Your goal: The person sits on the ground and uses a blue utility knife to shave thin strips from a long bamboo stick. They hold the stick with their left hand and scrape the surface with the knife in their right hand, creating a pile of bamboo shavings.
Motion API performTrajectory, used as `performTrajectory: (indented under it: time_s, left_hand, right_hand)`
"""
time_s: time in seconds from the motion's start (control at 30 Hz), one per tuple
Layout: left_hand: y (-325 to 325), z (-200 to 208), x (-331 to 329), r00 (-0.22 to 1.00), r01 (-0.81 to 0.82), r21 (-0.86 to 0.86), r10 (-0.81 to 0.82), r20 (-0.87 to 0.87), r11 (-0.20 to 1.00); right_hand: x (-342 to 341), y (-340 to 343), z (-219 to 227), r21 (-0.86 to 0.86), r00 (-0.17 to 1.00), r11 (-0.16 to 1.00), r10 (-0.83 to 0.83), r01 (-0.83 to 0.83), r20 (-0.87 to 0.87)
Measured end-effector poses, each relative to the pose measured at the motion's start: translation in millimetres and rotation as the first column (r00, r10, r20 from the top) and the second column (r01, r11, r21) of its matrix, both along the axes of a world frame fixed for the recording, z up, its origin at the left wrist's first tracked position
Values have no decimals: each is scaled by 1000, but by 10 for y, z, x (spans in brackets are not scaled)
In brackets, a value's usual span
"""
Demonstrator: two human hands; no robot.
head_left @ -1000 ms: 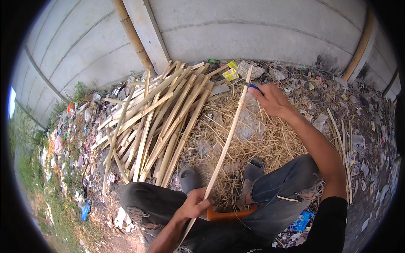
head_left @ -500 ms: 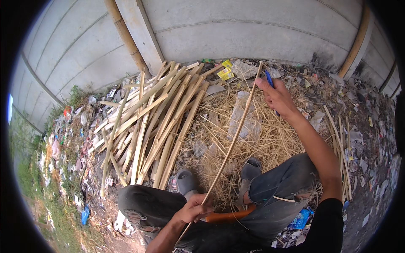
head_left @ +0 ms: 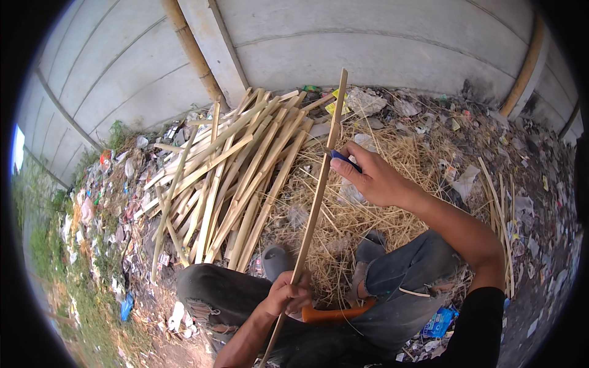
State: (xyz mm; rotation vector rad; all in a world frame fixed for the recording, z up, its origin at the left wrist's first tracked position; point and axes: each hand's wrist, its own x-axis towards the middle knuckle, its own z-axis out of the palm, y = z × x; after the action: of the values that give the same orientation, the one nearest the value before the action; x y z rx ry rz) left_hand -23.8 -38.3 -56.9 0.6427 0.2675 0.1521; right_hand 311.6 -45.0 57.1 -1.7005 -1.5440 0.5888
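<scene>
A long, narrow bamboo strip (head_left: pixel 320 196) slants up across the middle, from below my lap to in front of the wall. Its lower part is gripped in my left hand (head_left: pixel 287 295), fingers closed around it above my lap. My right hand (head_left: pixel 374 175) is closed on a blue-handled knife (head_left: pixel 345 159), which meets the strip in its upper half. The blade is small and mostly hidden at the strip. Between my legs lies an orange handle-like piece (head_left: pixel 334 313); what it belongs to is hidden.
A pile of split bamboo strips (head_left: pixel 227 178) lies to the left. Thin shavings (head_left: pixel 399 208) cover the ground ahead, around my grey clogs (head_left: pixel 277 262). Several slim strips (head_left: pixel 498 214) lie at the right. A concrete panel wall (head_left: pixel 380 55) stands behind, with litter along its foot.
My right hand has come down and left, bringing the blue-handled knife against the strip. The strip now stands steeper, with its upper end farther left. My left hand still grips its lower part.
</scene>
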Motion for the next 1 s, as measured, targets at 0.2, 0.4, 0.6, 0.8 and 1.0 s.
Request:
performTrajectory:
  time_s: [0.2,0.4,0.6,0.8,1.0]
  left_hand:
    - [-9,20,21,1000,-8,27,7,14,1000]
    - [-51,-1,19,999,22,122,-18,-37,992]
    - [-93,61,34,992,66,255,-36,-122,965]
    - [-95,31,47,987,90,193,-61,-152,977]
    - [-89,45,13,993,22,187,0,-116,982]
  right_hand:
    - [223,-21,43,251,986,966,-93,56,139]
    - [426,13,179,224,909,951,-277,213,311]
    - [583,-22,263,320,829,882,-448,347,335]
    - [499,-106,312,217,790,933,-358,286,498]
    - [398,18,329,156,808,948,-319,279,495]
